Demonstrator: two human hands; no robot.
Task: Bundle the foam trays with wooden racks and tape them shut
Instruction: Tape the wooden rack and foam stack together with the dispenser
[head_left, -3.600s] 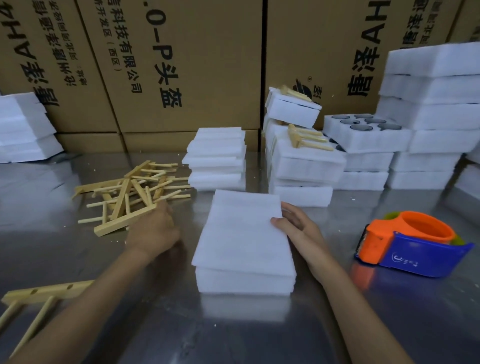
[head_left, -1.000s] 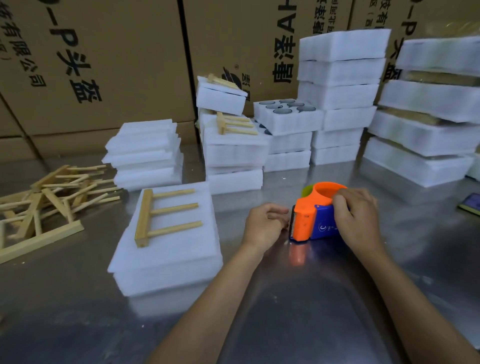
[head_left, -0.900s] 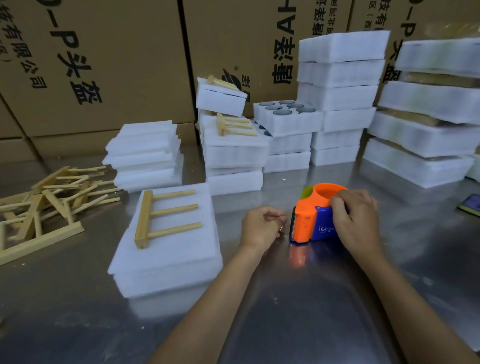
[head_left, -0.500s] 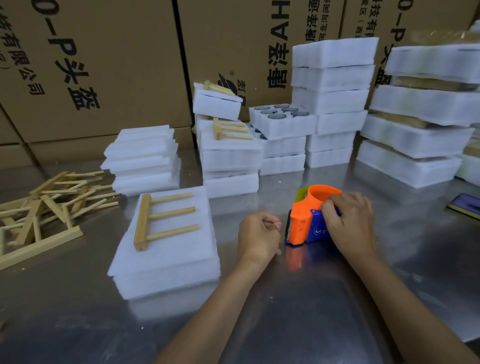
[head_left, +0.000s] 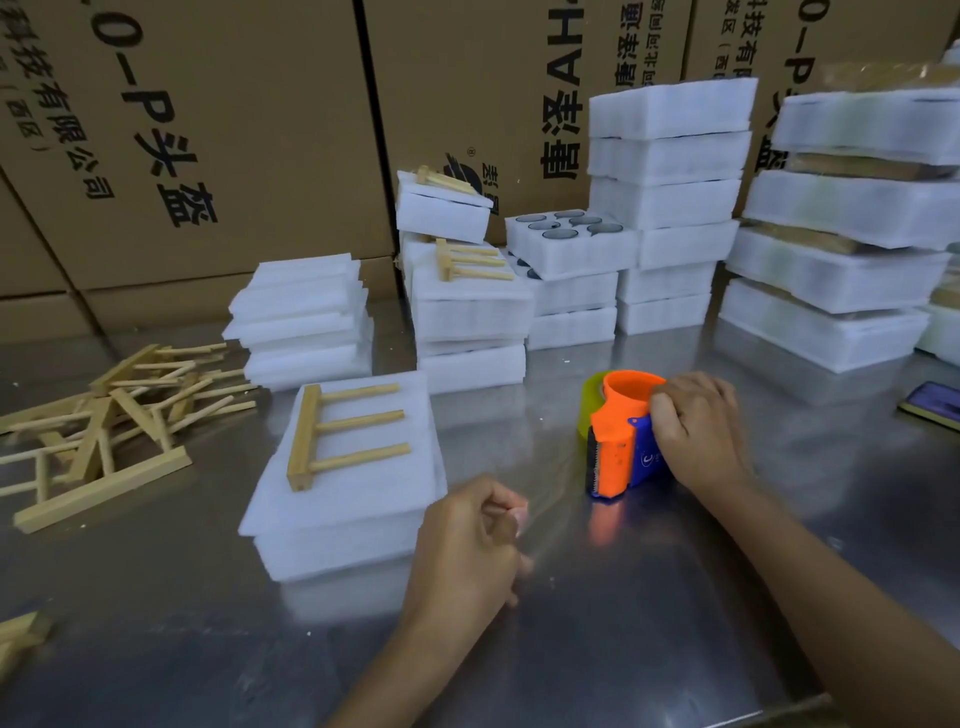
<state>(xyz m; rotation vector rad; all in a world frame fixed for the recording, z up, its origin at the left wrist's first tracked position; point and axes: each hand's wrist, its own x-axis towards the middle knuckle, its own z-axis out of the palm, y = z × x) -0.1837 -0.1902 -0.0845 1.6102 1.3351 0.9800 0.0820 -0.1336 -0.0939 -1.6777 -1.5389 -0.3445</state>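
White foam tray stack (head_left: 345, 499) with wooden rack (head_left: 340, 435) on top, just left of left hand (head_left: 470, 540); likely light, squashy, rack loose. Left fingers pinching clear tape end; right hand (head_left: 696, 434) gripping orange tape dispenser (head_left: 618, 436). Best held flat from above, over rack.

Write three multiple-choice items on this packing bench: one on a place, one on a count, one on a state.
1. Where does the wooden rack lie?
A. on the foam tray stack
B. under the tape dispenser
C. in a cardboard box

2. How many prongs has that rack?
A. two
B. three
C. five

3. What is the right hand doing?
A. lying flat on the table
B. holding a phone
C. holding the tape dispenser

Key: 1 A, it rests on the near foam tray stack; 2 B, three prongs show; 3 C, fingers curl round the tape dispenser.
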